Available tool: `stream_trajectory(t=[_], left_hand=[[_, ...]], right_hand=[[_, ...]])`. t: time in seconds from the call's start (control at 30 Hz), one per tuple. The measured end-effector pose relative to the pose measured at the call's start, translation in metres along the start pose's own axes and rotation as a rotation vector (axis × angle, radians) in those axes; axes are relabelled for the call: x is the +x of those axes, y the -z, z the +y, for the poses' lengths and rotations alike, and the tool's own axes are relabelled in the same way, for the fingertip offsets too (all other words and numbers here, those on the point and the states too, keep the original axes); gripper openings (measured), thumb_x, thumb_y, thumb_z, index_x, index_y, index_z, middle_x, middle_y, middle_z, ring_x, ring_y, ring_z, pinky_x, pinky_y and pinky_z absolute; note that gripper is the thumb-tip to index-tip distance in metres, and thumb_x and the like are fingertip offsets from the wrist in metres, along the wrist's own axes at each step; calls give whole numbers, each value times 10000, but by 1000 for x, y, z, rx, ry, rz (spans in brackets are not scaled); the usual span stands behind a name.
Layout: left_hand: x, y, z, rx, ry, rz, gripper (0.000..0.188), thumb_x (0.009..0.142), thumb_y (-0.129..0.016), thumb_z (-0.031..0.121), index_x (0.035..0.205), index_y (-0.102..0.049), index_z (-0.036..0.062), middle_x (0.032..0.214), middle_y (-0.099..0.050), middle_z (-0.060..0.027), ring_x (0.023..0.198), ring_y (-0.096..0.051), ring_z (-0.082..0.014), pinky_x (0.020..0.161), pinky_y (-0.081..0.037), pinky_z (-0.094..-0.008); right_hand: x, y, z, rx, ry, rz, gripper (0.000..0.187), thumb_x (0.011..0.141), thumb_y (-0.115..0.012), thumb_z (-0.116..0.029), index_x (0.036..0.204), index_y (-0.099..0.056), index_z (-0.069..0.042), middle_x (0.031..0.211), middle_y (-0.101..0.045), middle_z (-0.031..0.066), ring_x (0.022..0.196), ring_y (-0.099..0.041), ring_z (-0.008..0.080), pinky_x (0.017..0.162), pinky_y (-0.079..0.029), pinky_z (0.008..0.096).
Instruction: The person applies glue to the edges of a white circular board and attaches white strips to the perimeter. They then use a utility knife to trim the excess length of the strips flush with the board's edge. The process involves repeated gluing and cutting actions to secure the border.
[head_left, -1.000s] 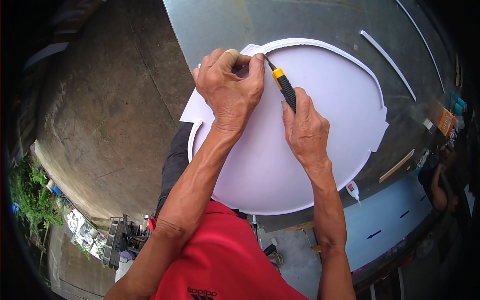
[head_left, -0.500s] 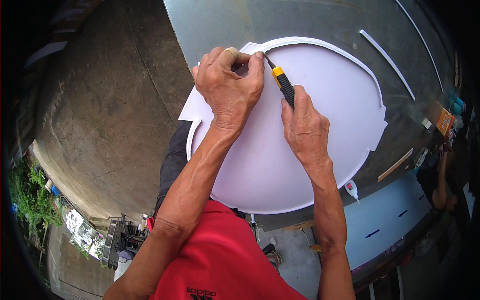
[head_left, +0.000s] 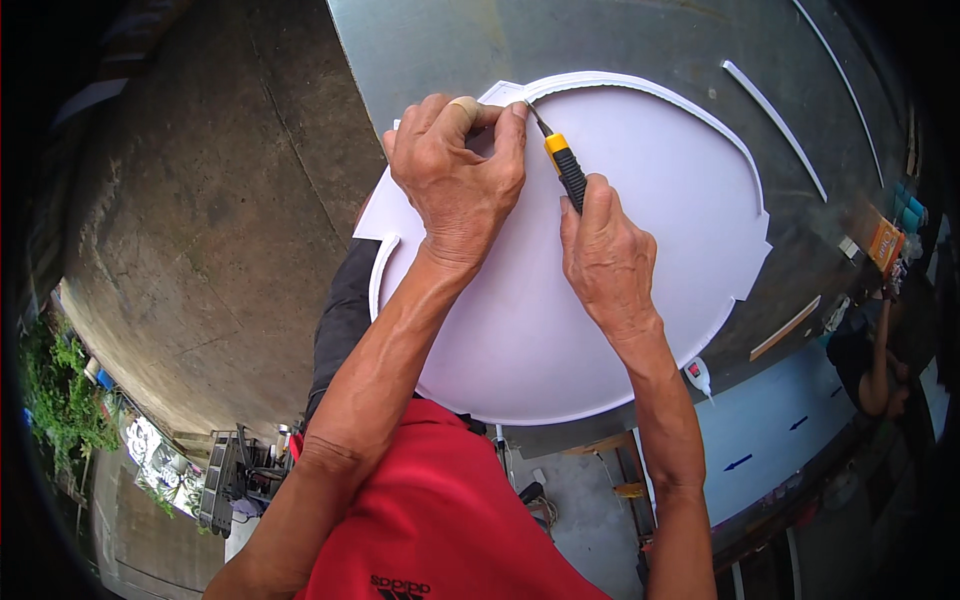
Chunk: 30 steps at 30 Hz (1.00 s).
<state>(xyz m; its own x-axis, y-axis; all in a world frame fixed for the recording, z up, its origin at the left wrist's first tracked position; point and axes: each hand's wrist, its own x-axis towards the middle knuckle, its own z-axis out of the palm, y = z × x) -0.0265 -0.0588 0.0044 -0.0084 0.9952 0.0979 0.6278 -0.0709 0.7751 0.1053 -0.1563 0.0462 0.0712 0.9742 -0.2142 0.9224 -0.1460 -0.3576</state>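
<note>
1. Shows scarcely any change at the white panel (head_left: 560, 330) over the last second: only a slight drift of the scene in view, probably from head movement. Suggests fine, steady work at one spot on the rim.
2. Lies, as a broad disc, across the grey table (head_left: 430, 60), near the red shirt (head_left: 450, 490), with a left corner out past the table edge.
3. Carries a raised edge strip (head_left: 640, 83) along the far and right rim, running from beside the left hand (head_left: 455, 190).
4. Keeps thumb and forefinger of that hand pinched together at the far-left rim; cannot tell whether the strip is caught between them.
5. Grasps the yellow-and-black knife (head_left: 566, 170) firmly in the right hand (head_left: 610, 250), above the panel, pointing far and left, with the tip just beside the left fingertips.
6. Includes, farther right, a loose white strip (head_left: 775, 130) on the table and, nearer, a white bottle (head_left: 698, 376) close to the panel's right rim.
</note>
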Motion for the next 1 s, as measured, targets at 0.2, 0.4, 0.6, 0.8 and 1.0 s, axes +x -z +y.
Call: stream_trajectory(t=[0.2,0.4,0.6,0.8,1.0], left_hand=[[-1,-2,-3,-10,-36,12,205,781,-862,194,696,-698,106,690,-610,17,698,-539,-165,715,-341,-357],[-1,-2,-4,-6,-55,21,203,780,-862,186,692,-695,111,688,-608,17,694,-534,-166,714,-338,-356],[-1,-2,-5,-30,-68,26,201,779,-863,182,694,-695,113,687,-602,20,698,-528,-165,714,-336,-356],[-2,-3,-5,-34,-70,24,198,778,-864,176,696,-696,111,688,-601,20,697,-525,-164,711,-332,-356],[-2,-3,-6,-27,-72,28,199,779,-865,178,695,-696,114,683,-595,24,695,-524,-164,712,-329,-355]], right_hand=[[-2,-1,-6,-5,-37,-38,283,984,-682,-123,1124,-479,17,750,-529,97,532,-612,215,421,-464,348],[-1,0,-7,-7,-35,-46,295,981,-682,-118,1134,-474,24,748,-528,98,525,-609,213,418,-462,346],[-1,0,-8,9,-43,-47,293,975,-690,-111,1127,-478,21,741,-528,93,513,-602,208,415,-459,341],[-1,-1,-9,-2,-39,-34,268,980,-687,-118,1090,-477,6,733,-526,86,510,-600,202,411,-454,338],[0,-1,-11,-21,-63,-57,255,983,-684,-124,1064,-476,-1,730,-527,89,511,-608,214,415,-462,345]])
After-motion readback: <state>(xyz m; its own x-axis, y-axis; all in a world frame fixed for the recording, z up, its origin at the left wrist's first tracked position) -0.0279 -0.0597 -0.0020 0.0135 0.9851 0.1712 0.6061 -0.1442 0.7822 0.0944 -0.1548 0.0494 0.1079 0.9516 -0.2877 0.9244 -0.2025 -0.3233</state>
